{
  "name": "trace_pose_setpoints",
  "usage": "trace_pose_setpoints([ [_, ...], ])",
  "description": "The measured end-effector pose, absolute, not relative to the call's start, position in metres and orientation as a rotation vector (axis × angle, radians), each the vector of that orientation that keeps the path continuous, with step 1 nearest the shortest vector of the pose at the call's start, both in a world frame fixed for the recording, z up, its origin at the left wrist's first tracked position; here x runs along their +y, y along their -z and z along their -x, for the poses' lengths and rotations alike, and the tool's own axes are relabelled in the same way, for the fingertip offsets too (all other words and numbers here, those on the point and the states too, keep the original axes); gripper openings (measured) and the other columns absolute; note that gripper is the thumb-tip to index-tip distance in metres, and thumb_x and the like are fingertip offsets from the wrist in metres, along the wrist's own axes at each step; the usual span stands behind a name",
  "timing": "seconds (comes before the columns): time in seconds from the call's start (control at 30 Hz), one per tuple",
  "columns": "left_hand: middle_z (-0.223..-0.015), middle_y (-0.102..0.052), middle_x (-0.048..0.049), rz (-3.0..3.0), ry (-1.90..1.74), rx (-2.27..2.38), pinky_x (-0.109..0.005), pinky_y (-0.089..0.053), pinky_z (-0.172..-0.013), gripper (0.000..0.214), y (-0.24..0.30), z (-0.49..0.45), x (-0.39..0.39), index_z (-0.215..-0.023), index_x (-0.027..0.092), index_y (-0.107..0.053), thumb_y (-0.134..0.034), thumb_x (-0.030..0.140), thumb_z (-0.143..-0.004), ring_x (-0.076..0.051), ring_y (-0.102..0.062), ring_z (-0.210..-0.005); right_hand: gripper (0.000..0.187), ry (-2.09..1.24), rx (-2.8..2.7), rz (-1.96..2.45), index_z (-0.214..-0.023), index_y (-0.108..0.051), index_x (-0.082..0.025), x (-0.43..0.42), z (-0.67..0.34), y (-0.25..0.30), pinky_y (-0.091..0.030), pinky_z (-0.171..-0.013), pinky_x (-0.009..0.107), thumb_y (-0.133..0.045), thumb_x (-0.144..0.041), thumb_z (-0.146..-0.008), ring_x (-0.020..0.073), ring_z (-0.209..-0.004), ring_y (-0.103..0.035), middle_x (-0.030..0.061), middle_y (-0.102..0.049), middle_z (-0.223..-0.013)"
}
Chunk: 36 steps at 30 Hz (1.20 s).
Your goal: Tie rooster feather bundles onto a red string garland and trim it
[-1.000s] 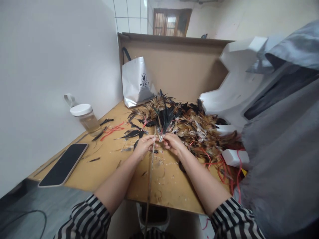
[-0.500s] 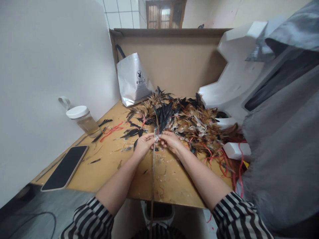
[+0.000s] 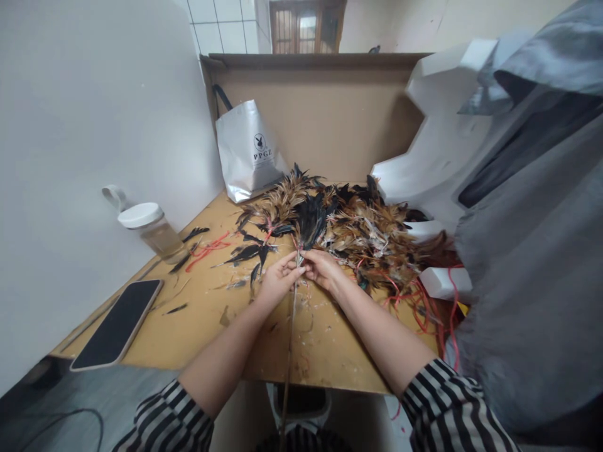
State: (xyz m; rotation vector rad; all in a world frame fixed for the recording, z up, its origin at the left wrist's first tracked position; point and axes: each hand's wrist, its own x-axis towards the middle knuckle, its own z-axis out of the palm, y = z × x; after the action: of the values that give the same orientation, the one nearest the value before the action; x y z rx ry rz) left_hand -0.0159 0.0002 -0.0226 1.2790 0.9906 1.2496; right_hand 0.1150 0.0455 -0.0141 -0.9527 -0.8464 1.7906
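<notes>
Left hand [image 3: 279,276], right hand [image 3: 324,269] pinched closed, thin brown stick [image 3: 291,342] against glossy black feather bundle [image 3: 311,221], probably for alignment.

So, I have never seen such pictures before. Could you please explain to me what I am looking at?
There is no robot here. All the pictures come from one camera worn on a person's head, looking forward and down at that person's own left hand and right hand. Their fingers pinch a thin stick and the lower ends of some dark feathers. On the table lie a brown-and-black feather heap, red strings and, toward the left, a phone. A lidded jar and silver bag stand there too.
</notes>
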Motion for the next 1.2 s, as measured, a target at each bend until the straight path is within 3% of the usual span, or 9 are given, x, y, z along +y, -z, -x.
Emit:
trace_pose_setpoints([
  [0.13, -0.071, -0.057, 0.0018, -1.307, -1.250, 0.995, -0.018, -0.040, -0.041, 0.068, 0.024, 0.013, -0.001, -0.126, 0.014, -0.045, -0.071, 0.035, -0.067, -0.007, -0.053, -0.049, 0.017, -1.801, -0.831, 0.943, -0.062, -0.053, -0.014, 0.043, -0.115, 0.011, -0.035, -0.036, 0.014, -0.067, -0.022, -0.069, 0.0050, -0.035, -0.043, -0.0051, -0.048, -0.041],
  [0.37, -0.072, -0.060, 0.0012, -1.266, -1.196, 0.988, -0.019, -0.040, -0.037, 0.068, 0.022, 0.011, -0.002, -0.120, 0.013, -0.043, -0.072, 0.038, -0.064, -0.008, -0.054, -0.044, 0.014, -1.858, -0.745, 0.882, -0.064, -0.055, -0.013, 0.049, -0.120, 0.014, -0.033, -0.033, 0.013, -0.065, -0.019, -0.072, 0.0041, -0.035, -0.041, -0.0043, -0.050, -0.042],
  [0.6, -0.060, -0.058, 0.0047, -1.248, -1.137, 0.969, -0.018, -0.037, -0.034, 0.068, 0.021, 0.015, 0.001, -0.119, 0.012, -0.046, -0.073, 0.036, -0.062, -0.008, -0.052, -0.039, 0.011, -1.886, -0.655, 0.875, -0.066, -0.055, -0.013, 0.051, -0.122, 0.012, -0.027, -0.029, 0.011, -0.061, -0.015, -0.074, 0.0030, -0.034, -0.039, -0.0040, -0.050, -0.043],
  [0.77, -0.057, -0.057, 0.0060, -1.232, -1.103, 0.983, -0.018, -0.034, -0.033, 0.071, 0.019, 0.018, 0.002, -0.119, 0.011, -0.047, -0.076, 0.036, -0.059, -0.008, -0.050, -0.036, 0.011, -1.859, -0.678, 0.862, -0.071, -0.057, -0.014, 0.050, -0.123, 0.012, -0.027, -0.029, 0.010, -0.067, -0.019, -0.071, 0.0028, -0.035, -0.041, -0.0044, -0.053, -0.047],
  [0.97, -0.054, -0.055, 0.0080, -1.268, -1.017, 0.977, -0.017, -0.033, -0.032, 0.075, 0.022, 0.019, 0.002, -0.120, 0.012, -0.045, -0.077, 0.036, -0.057, -0.008, -0.049, -0.034, 0.019, -1.784, -0.764, 0.936, -0.062, -0.052, -0.014, 0.050, -0.124, 0.012, -0.029, -0.030, 0.010, -0.070, -0.018, -0.066, 0.0031, -0.035, -0.042, -0.0043, -0.053, -0.045],
  [1.2, -0.074, -0.067, -0.0047, -1.121, -1.118, 0.986, -0.017, -0.038, -0.039, 0.048, 0.021, 0.021, 0.006, -0.097, 0.011, -0.058, -0.068, 0.046, -0.067, -0.009, -0.059, -0.049, 0.022, -1.784, -0.829, 0.901, -0.059, -0.050, -0.014, 0.046, -0.119, 0.009, -0.033, -0.032, 0.011, -0.071, -0.017, -0.066, 0.0034, -0.034, -0.043, -0.0044, -0.051, -0.042],
])
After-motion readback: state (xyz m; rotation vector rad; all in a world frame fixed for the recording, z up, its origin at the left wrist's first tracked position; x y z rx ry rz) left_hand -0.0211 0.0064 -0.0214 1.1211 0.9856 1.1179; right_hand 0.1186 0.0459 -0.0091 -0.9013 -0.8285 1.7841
